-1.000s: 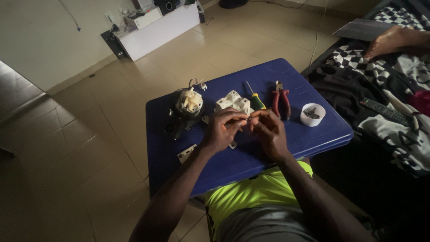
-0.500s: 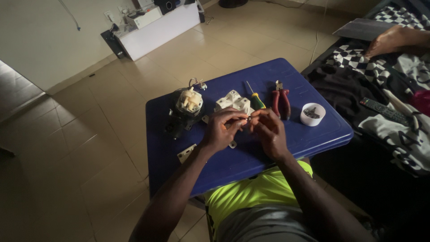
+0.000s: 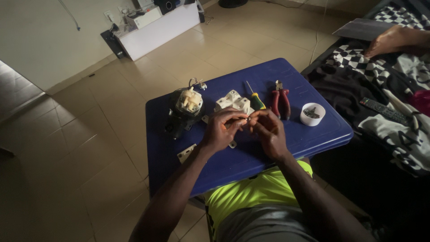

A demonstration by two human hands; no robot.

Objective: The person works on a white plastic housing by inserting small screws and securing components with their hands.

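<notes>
Small part (image 3: 247, 119), too tiny to identify, sits pinched between your two hands above the middle of the blue table (image 3: 313, 139). Table is the biggest thing in view, on a tiled floor (image 3: 89, 134); a bed (image 3: 380, 89) with checked cloth lies to its right, another person's hand (image 3: 389, 41) resting on it near a remote (image 3: 380, 108). Your left hand (image 3: 221, 130) has fingers curled, tips closed on the part; your right hand (image 3: 268, 130) meets it, fingertips closed on the same part. Black motor unit (image 3: 183, 112) with a cream top stands left of your hands. White plastic block (image 3: 233, 102) just behind them. Red pliers (image 3: 280, 97) and screwdriver (image 3: 254, 96) lie side by side. White cup (image 3: 312, 114) at right. Small bracket (image 3: 186, 153) by your left wrist.
</notes>
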